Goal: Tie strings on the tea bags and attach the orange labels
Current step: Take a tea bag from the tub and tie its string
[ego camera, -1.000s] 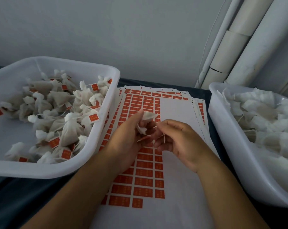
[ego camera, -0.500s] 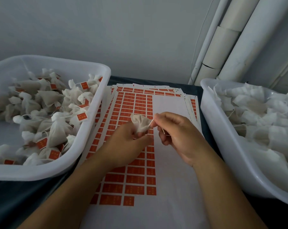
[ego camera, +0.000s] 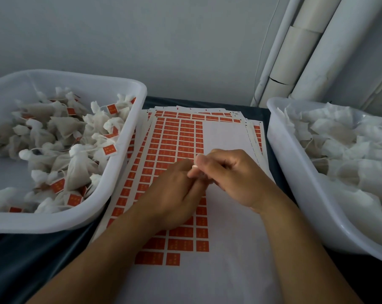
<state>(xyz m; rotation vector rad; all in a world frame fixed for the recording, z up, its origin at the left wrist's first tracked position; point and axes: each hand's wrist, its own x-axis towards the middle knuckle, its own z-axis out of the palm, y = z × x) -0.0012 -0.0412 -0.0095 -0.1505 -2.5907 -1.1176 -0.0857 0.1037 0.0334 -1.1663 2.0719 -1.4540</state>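
Note:
Both hands meet over the sheets of orange labels in the middle of the table. My left hand is curled, its back to the camera, and the tea bag it holds is hidden inside it. My right hand pinches at the left fingertips, where only a small white bit of the string shows. Finished tea bags with strings and orange labels fill the white bin on the left. Plain untied tea bags fill the white bin on the right.
The label sheets lie stacked and fanned on a dark table cover between the two bins. A grey wall stands close behind, with white pipes in the back right corner.
The tea bag, which stuck out above my left fingers, is now hidden in the hand. My right hand has closed in against the left fingertips. The camera has tilted slightly.

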